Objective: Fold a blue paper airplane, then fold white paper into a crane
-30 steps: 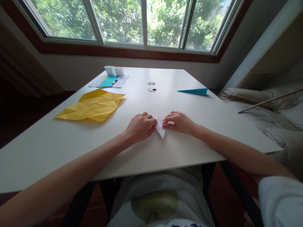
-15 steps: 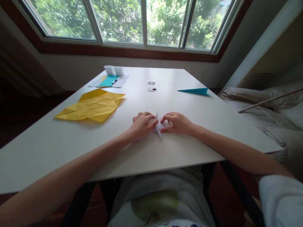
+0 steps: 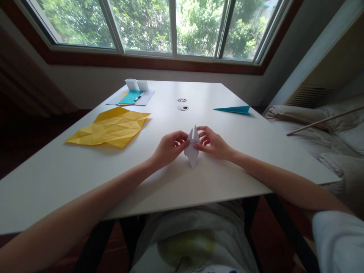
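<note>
A small white piece of folded paper (image 3: 193,151), diamond-shaped with pointed ends, is held between my two hands over the near middle of the table. My left hand (image 3: 170,147) pinches its left edge, thumb on the face towards me. On the opposite edge, my right hand (image 3: 214,143) grips it with the thumb in front and fingers curled behind. A narrow split runs down from the upper tip. The fingertips behind the paper are partly hidden.
On the white table (image 3: 159,197) lie a creased yellow sheet (image 3: 110,127) at left and a folded teal paper (image 3: 234,109) at right. Farther back are two round inserts (image 3: 182,107), a teal sheet (image 3: 131,97), a pen (image 3: 139,96) and white folded paper pieces (image 3: 136,84).
The folded paper has turned from edge-on near the tabletop to showing its broad face, raised upright. Both hands have shifted from flattening low around it to pinching its two sides.
</note>
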Demonstrator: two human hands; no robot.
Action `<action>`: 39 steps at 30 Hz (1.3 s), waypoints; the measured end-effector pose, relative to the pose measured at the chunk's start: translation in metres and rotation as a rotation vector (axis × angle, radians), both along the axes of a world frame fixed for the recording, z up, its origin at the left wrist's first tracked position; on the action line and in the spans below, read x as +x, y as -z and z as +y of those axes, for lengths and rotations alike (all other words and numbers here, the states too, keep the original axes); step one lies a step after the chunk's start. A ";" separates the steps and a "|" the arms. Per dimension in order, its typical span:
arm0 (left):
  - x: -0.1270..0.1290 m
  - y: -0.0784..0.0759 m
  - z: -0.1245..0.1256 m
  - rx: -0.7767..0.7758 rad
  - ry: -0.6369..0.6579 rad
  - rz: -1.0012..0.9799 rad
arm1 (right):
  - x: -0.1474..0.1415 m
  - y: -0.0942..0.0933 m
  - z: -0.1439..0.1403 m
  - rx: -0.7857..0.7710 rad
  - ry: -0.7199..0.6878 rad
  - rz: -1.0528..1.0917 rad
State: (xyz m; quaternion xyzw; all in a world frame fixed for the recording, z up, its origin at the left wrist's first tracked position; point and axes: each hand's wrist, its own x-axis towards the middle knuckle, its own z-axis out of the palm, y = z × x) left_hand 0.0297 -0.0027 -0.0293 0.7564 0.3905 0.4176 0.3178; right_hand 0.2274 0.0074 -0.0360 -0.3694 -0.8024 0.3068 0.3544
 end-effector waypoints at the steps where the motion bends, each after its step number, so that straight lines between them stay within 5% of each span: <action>1: 0.000 -0.002 -0.002 0.044 -0.016 -0.008 | -0.001 -0.001 -0.001 0.005 -0.003 0.028; 6: 0.001 -0.009 -0.008 0.178 -0.057 0.028 | -0.002 -0.009 -0.007 0.159 0.057 0.113; 22: -0.004 -0.010 -0.008 0.144 0.026 0.149 | 0.003 -0.015 -0.009 0.327 0.007 -0.034; 39: -0.034 -0.005 0.018 -0.030 0.002 0.144 | 0.027 -0.015 0.016 0.211 0.097 -0.025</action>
